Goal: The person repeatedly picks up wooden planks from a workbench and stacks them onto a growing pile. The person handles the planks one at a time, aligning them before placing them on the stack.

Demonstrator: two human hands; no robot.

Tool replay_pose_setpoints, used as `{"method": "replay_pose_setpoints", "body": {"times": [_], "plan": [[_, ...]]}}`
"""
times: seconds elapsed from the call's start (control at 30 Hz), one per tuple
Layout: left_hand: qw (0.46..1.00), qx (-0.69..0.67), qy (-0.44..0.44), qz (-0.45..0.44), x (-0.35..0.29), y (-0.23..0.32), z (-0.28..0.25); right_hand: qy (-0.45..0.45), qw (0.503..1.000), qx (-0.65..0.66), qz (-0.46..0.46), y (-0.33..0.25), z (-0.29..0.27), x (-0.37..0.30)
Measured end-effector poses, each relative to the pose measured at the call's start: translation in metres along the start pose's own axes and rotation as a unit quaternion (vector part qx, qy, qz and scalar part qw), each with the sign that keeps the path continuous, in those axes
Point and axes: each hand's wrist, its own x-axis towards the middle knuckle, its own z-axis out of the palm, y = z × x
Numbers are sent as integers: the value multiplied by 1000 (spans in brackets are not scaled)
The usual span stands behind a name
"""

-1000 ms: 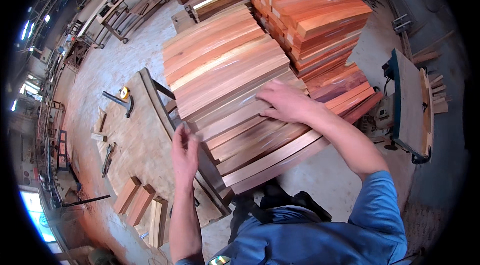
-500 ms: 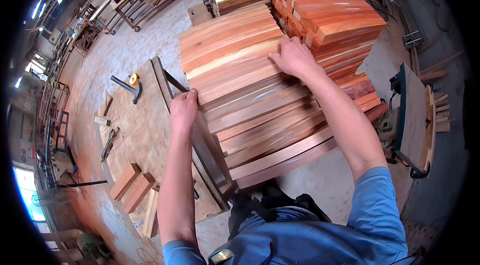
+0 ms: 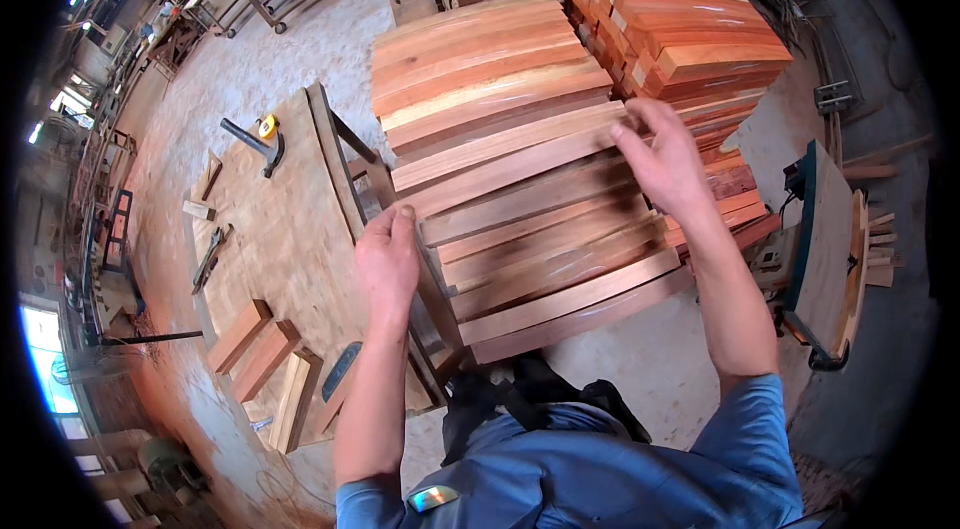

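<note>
A long pale reddish-brown wooden plank [image 3: 510,167] lies across the stack in front of me, held by its two ends. My left hand [image 3: 386,259] is closed on the left end, thumb on top. Around the right end my right hand [image 3: 662,154] is closed, thumb toward me and fingers partly hidden behind the wood. Beyond the plank, more planks [image 3: 480,59] lie side by side on the stack. Nearer to me, several separate planks [image 3: 570,299] are spread in rows with dark gaps between them.
On the left, a wooden worktable [image 3: 290,219] bears a hammer [image 3: 256,145], a yellow tape measure [image 3: 268,126], pliers [image 3: 211,257] and short wood blocks [image 3: 265,361]. Another tall stack of reddish planks [image 3: 690,19] stands behind on the right. A board-topped stand [image 3: 825,249] is at far right.
Both hands have come nearer to me with the plank, the right hand also shifting right. The plank now sits apart from the far row. The view has shifted slightly.
</note>
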Motion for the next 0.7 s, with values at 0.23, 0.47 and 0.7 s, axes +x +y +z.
{"method": "replay_pose_setpoints", "body": {"times": [0.23,0.47,0.7], "plan": [[994,97,-46,3,12,-9,14,-77,989,-126,-17,49,29,-15],[996,55,-75,14,22,-32,14,-175,951,-160,-198,17,43,-22],[969,167,-101,153,26,-66,28,-251,912,-249,-209,0,60,-16]]}}
